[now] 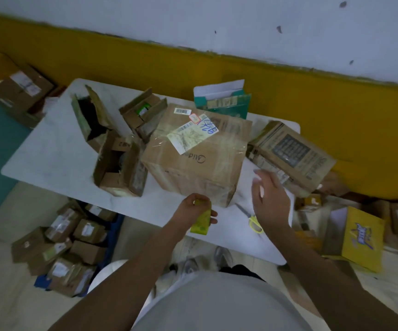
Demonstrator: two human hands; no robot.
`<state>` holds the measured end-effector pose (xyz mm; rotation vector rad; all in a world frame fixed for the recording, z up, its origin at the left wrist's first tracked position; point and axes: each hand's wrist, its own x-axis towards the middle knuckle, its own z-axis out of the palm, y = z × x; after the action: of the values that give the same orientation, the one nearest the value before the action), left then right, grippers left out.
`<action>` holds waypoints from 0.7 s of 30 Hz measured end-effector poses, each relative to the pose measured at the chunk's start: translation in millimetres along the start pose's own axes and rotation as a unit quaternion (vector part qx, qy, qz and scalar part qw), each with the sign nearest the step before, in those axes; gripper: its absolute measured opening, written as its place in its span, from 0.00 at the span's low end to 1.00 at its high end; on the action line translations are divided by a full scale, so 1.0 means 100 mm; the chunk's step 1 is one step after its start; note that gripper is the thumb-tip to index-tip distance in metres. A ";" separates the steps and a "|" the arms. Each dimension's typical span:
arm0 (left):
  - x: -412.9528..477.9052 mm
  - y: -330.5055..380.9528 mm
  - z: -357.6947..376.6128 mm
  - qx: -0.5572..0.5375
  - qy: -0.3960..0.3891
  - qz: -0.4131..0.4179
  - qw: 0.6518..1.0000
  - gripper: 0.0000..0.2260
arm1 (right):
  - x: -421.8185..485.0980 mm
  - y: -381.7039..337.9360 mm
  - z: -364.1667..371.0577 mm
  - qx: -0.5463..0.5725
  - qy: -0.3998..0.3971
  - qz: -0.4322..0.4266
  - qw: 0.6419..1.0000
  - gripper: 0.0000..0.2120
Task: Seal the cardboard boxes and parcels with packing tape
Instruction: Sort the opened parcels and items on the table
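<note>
Box point(193, 163) sits mid-tabletop point(57, 151), its front corner near the near edge, with glossy film already across its top. My left hand point(193, 206) grips a yellow-green roll point(201, 223), which I take for the tape. My right hand point(269, 199) hovers spread beside the box's right wall, above the scissors point(253, 219). I judge the cardboard stiff, bulky and slick where taped, so I'd steady it by bare walls or corners.

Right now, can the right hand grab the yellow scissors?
Probably yes: the right hand is open and empty, and the scissors lie bare on the table right beside its wrist, with nothing between.
</note>
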<state>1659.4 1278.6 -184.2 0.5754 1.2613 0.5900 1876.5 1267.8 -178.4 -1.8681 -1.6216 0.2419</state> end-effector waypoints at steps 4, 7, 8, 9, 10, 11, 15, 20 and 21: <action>-0.03 0.03 0.04 0.004 -0.008 0.010 1.000 0.06 | 0.33 -0.26 0.14 -0.105 -0.071 -0.275 0.953 0.24; -0.07 0.03 0.04 -0.003 -0.009 0.010 1.000 0.07 | 0.35 -0.17 0.42 -0.174 -0.097 -0.349 0.915 0.25; -0.07 0.01 0.04 -0.005 -0.010 0.009 1.000 0.07 | 0.31 -0.15 0.46 -0.173 -0.088 -0.344 0.919 0.25; -0.09 0.00 0.03 -0.005 -0.011 0.007 1.000 0.07 | 0.27 -0.17 0.46 -0.165 -0.080 -0.332 0.925 0.27; -0.10 -0.02 0.01 -0.009 -0.013 0.006 1.000 0.07 | 0.22 -0.21 0.45 -0.163 -0.077 -0.316 0.931 0.29; -0.13 -0.02 0.00 -0.011 -0.013 0.005 1.000 0.07 | 0.19 -0.25 0.42 -0.170 -0.081 -0.299 0.936 0.31; -0.22 -0.05 -0.10 -0.013 -0.024 0.009 1.000 0.07 | -0.09 -0.36 0.33 -0.115 -0.082 -0.330 0.933 0.28; -0.28 -0.08 -0.22 0.028 -0.022 0.020 0.999 0.14 | -0.37 -0.54 0.36 0.018 -0.230 -0.249 0.941 0.26; -0.30 -0.07 -0.23 0.019 -0.031 0.022 0.999 0.14 | -0.34 -0.58 0.38 0.048 -0.263 -0.187 0.945 0.26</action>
<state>1631.9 1254.2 -173.0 0.6502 1.2067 0.5812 1801.7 1250.1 -183.6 -1.4521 -2.2364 0.6838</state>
